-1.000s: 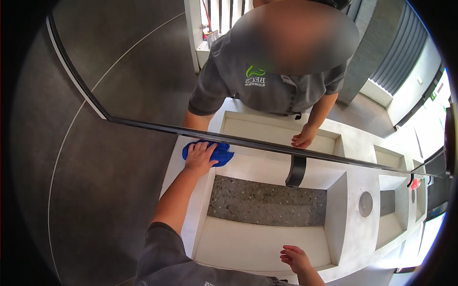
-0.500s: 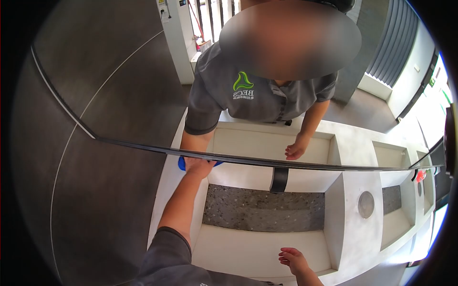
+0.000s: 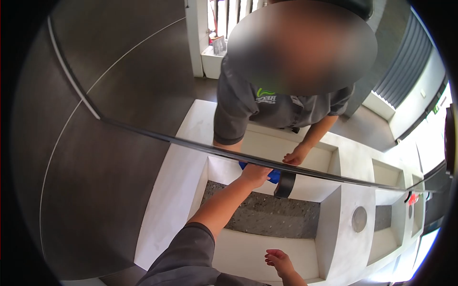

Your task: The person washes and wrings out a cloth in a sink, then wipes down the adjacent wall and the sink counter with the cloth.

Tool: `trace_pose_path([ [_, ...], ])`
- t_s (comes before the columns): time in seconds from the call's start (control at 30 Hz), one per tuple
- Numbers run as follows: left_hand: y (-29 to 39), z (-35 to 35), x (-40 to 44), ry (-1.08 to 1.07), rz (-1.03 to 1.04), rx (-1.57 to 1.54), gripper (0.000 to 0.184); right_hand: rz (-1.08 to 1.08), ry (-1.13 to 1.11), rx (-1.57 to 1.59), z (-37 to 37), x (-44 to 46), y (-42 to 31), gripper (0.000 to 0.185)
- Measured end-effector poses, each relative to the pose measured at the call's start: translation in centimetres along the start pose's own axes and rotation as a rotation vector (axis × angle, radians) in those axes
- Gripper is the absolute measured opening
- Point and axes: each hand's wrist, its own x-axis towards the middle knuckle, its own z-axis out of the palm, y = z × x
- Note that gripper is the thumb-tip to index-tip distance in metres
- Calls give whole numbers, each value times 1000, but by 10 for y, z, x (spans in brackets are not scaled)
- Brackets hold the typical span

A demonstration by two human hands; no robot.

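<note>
My left hand reaches across the sink and presses a blue cloth on the white ledge along the mirror's lower edge. Its fingers are closed over the cloth, which shows on both sides of the hand. Just right of it the black faucet juts out over the basin. Over the near side of the sink, my right hand hangs with loosely bent fingers and nothing in them.
A large mirror with a dark frame reflects the person and the room. Along the white counter are a round metal disc, a second basin and a small red item. Dark panels cover the left wall.
My left hand has slid right along the back ledge with the blue cloth, from the sink's left corner to beside the faucet. The camera view has shifted and tilted slightly.
</note>
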Motion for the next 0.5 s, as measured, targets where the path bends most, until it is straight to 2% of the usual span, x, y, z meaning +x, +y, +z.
trace_pose_path([
  [0.13, -11, -6, -24, 45, -100, 0, 46, -27, 47, -64, -7, -5, -2, 25],
  [0.17, -10, -22, -31, 129, -164, -1, 43, -37, 55, -68, -10, -5, -1, 25],
  [0.23, -43, -33, -49, 487, -231, -206, 40, -30, 59, -84, -17, -3, 1, 24],
  [0.27, -57, -45, -56, 641, -355, -434, 39, -27, 76, -72, -20, 0, 3, 24],
  [0.37, -133, -92, -68, 991, -530, -433, 35, -16, 57, -96, -19, 4, 5, 22],
  [0.5, -167, -112, -24, 889, -419, -282, 36, -2, 29, -73, -8, 7, 12, 23],
])
